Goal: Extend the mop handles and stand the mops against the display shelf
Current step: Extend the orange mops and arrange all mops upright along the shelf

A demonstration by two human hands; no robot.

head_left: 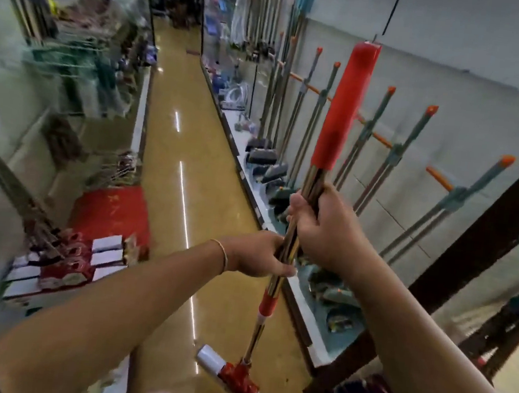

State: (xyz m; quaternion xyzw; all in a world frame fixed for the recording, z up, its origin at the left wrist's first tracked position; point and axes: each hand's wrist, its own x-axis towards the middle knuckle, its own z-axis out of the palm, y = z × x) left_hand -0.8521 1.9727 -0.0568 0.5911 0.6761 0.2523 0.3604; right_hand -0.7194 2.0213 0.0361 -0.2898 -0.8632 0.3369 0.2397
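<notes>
While blurred, both hands' fingers (306,230) wrap mop handle (292,241).

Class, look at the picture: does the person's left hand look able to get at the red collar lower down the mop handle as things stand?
Probably yes. The left hand grips the shiny handle just above the red collar, with bare pole and nothing else between them. The right hand holds higher up, so the left hand might slide down.

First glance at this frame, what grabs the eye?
The mop's red grip, rising centre frame, with the right hand and left hand gripping its shiny handle below. Next, the row of orange-tipped mops leaning against the display shelf on the right.
</notes>
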